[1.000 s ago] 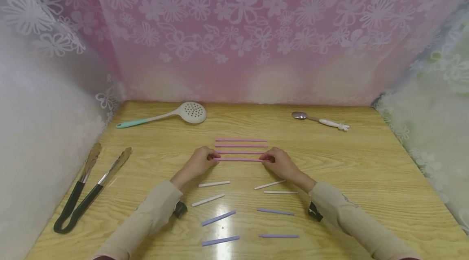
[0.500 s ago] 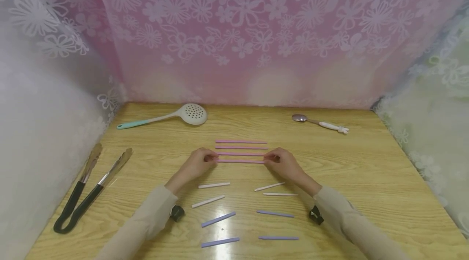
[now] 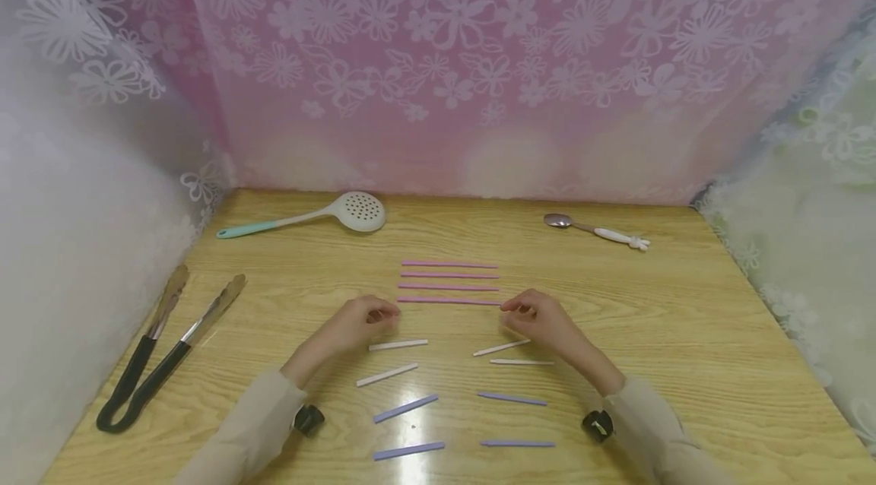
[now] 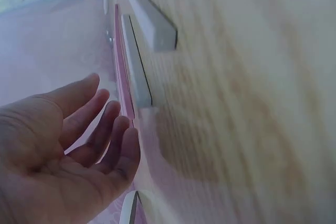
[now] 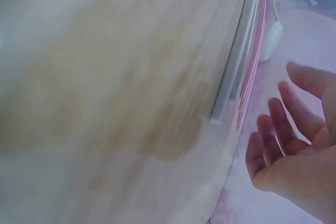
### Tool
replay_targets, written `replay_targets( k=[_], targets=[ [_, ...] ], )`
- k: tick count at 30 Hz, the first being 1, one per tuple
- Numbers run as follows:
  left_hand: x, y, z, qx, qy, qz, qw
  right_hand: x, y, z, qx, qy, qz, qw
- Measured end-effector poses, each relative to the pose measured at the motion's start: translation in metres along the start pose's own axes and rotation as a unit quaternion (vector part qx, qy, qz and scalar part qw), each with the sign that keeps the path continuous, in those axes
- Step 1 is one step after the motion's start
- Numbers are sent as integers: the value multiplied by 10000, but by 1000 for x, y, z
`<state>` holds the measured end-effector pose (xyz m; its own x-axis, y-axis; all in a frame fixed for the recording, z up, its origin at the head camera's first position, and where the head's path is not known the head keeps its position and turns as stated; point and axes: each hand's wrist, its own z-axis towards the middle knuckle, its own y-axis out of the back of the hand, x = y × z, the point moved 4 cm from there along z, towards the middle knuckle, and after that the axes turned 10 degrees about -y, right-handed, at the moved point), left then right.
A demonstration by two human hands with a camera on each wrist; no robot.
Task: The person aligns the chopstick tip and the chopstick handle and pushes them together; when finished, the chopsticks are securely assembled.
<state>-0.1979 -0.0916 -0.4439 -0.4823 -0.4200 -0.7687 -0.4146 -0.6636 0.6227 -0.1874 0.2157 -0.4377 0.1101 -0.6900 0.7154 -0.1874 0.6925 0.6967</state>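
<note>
Several long pink sticks [image 3: 448, 288] lie in parallel rows across the middle of the table. My left hand [image 3: 356, 322] hovers just below the left end of the nearest one, with loosely bent fingers and nothing in them. In the left wrist view the left hand [image 4: 73, 156] shows a gap between thumb and fingers. Close to the right end of the nearest pink stick is my right hand [image 3: 542, 318]; whether a fingertip touches it I cannot tell. The right wrist view shows that hand [image 5: 299, 140] holding nothing. Short white sticks [image 3: 398, 345] and purple sticks [image 3: 409, 451] lie nearer me, in two columns.
A slotted skimmer [image 3: 359, 211] with a mint handle lies at the back left, and a spoon [image 3: 612, 235] with a white handle at the back right. Black-handled tongs [image 3: 140, 386] rest spread on the left. A floral curtain [image 3: 452, 74] hangs behind the table [image 3: 684, 302].
Both hands have let go of the nearest pink stick's ends. They have drawn back toward me and slightly outward. The sticks stay in their rows.
</note>
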Motion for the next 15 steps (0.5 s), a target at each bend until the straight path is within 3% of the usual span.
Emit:
replay_targets(
  k=[5,15],
  targets=[
    [1,-8,-5,426,112,-349,9984,1,-6,-8,537,212,-164,9982],
    [0,-17,-9,585,75,-427,9973,-2,-8,-14,1293,512,-6,9903]
  ],
)
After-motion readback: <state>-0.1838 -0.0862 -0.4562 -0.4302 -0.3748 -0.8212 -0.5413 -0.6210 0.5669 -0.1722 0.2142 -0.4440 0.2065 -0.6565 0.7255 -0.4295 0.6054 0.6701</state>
